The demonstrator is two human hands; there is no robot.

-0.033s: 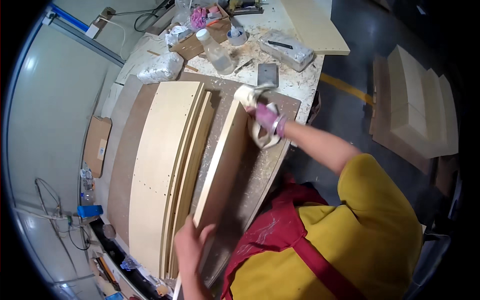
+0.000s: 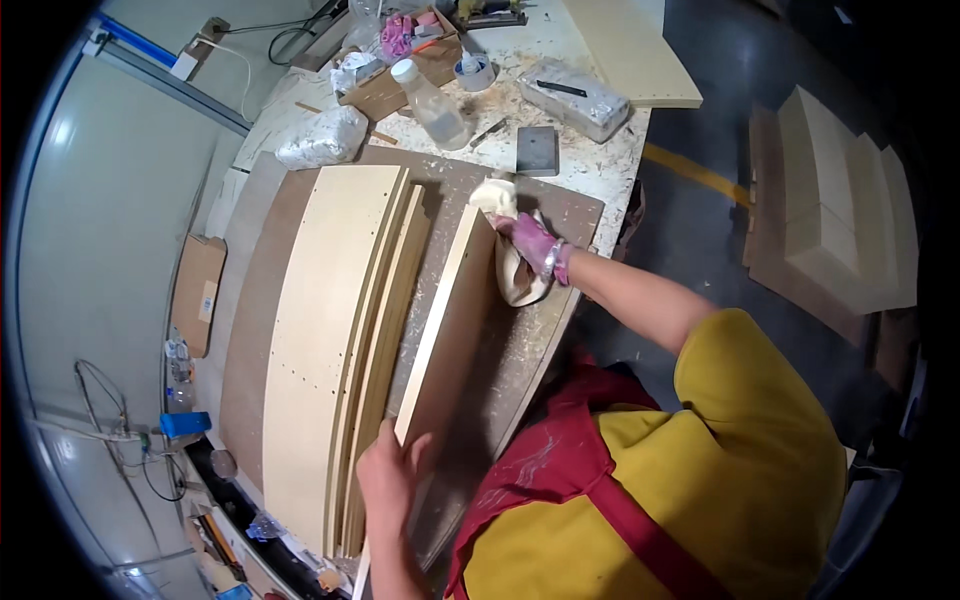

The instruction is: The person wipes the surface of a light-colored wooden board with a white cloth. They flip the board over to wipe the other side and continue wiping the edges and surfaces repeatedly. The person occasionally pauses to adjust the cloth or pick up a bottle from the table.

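Observation:
A long pale wooden board (image 2: 445, 320) stands on its edge on the brown work surface, leaning slightly. My bare left hand (image 2: 392, 468) grips its near part, thumb on one side and fingers on the other. At the far end, my right hand (image 2: 535, 247), in a pinkish-purple glove, is closed on a cream-white cloth (image 2: 520, 278). The cloth drapes around the far end of the board and hangs below the hand. To the left lies a stack of pale curved boards (image 2: 325, 300) with rows of small drilled holes.
Beyond the boards are a clear plastic bottle (image 2: 430, 105), a grey block (image 2: 537, 151), a wrapped package (image 2: 575, 105) with a black cutter (image 2: 562, 89) on it, and a cardboard box (image 2: 385, 95). More panels (image 2: 840, 210) stand on the floor at the right.
My right hand has shifted slightly with the cloth, whose blurred upper folds have settled against the board's far end. The left hand keeps its hold on the board.

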